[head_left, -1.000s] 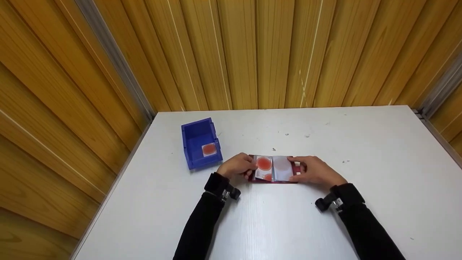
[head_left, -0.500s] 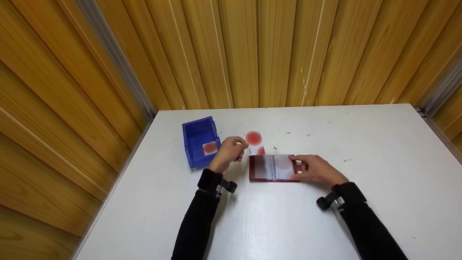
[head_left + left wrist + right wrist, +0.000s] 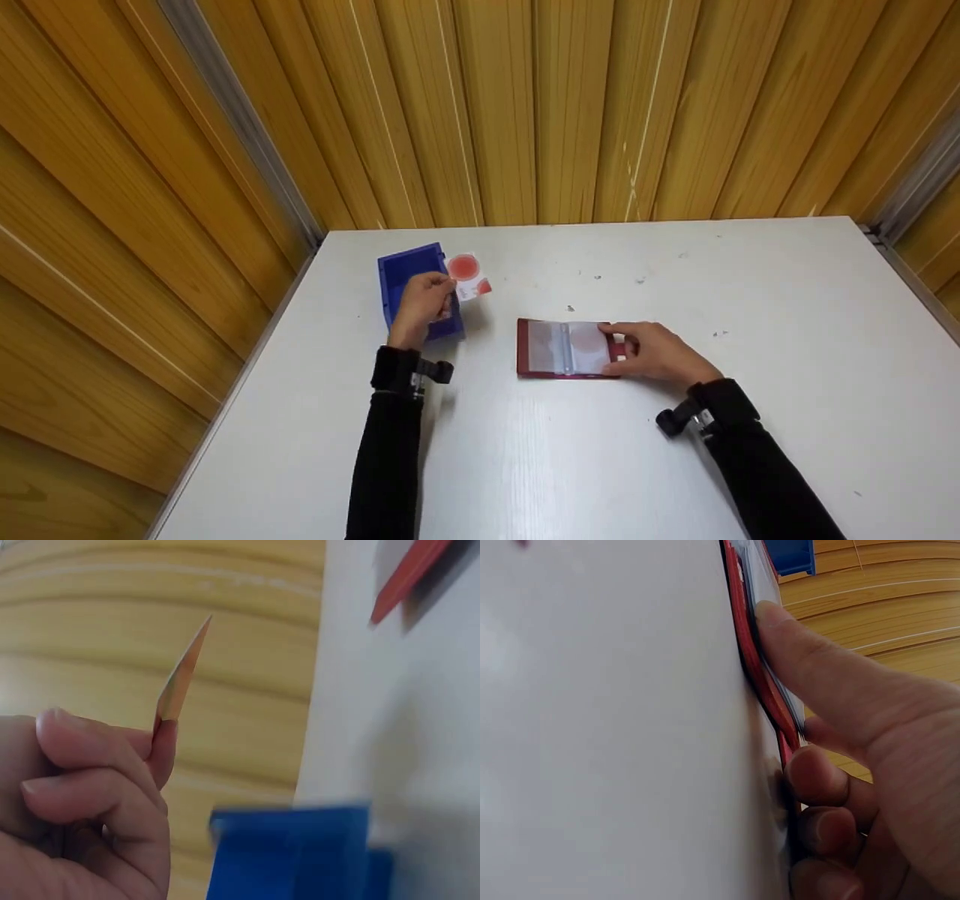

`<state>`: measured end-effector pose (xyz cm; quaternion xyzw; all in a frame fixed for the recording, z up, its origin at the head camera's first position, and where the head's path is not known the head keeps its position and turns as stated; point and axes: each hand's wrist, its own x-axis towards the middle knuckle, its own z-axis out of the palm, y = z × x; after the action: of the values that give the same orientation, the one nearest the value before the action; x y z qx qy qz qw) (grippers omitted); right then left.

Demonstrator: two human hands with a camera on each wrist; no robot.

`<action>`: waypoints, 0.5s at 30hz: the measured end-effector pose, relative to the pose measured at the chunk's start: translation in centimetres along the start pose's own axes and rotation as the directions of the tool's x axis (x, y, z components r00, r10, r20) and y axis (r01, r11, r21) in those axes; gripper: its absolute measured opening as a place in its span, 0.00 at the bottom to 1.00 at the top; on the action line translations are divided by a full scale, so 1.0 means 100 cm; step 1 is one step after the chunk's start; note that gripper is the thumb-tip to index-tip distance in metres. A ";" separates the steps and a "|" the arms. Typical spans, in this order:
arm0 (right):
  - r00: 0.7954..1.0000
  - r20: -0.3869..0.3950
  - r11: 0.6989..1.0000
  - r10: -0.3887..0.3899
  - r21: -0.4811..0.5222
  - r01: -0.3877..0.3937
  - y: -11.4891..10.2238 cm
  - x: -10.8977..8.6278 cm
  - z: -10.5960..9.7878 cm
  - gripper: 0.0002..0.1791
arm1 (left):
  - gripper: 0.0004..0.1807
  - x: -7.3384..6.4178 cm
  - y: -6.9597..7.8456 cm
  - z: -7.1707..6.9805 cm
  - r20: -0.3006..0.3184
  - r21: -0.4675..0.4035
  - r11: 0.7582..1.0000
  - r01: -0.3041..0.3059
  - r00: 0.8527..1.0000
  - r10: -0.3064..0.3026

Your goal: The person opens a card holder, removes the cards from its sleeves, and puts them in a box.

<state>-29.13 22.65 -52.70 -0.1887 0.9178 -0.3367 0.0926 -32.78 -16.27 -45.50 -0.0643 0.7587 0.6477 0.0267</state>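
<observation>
"Currently, what is listed?"
"One white card with red discs (image 3: 465, 276), pinched by the left hand (image 3: 424, 304), held up beside the right wall of one blue bin (image 3: 411, 265); one dark-red card holder (image 3: 523, 349), lying open, gripped at its right edge by the right hand (image 3: 660, 356)."
"Step?"
"Card transfer, apparently. Shifting over the bin, then a controlled release, is probably called for."

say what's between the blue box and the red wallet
In the head view, only bare white table; the left hand holds a card above it, beside the box.
</observation>
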 end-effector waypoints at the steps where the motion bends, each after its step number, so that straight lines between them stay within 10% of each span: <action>1: 1.000 0.001 1.000 -0.001 -0.001 0.001 0.000 0.000 0.000 0.46 | 0.09 0.001 0.000 -0.009 -0.053 0.032 0.999 -0.009 0.999 0.011; 4: 1.000 0.001 1.000 0.001 -0.004 -0.001 0.001 0.001 0.000 0.46 | 0.12 0.003 -0.003 -0.031 -0.222 0.268 0.963 0.001 0.973 0.060; 7: 1.000 -0.001 1.000 0.001 -0.002 -0.001 0.001 0.000 0.000 0.46 | 0.14 0.005 -0.007 -0.046 -0.336 0.500 0.861 0.091 0.937 0.096; 9: 1.000 0.000 1.000 0.001 0.001 -0.001 0.001 0.000 0.000 0.46 | 0.15 0.006 -0.009 -0.050 -0.365 0.584 0.799 0.143 0.926 0.100; 15: 1.000 0.001 1.000 0.004 -0.009 -0.004 0.000 0.000 0.000 0.46 | 0.12 0.006 -0.014 -0.048 -0.383 0.676 0.722 0.147 0.908 0.173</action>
<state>-29.17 22.62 -52.75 -0.1877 0.9197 -0.3321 0.0929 -32.99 -21.25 -46.21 -0.1818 0.9324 0.2885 -0.1196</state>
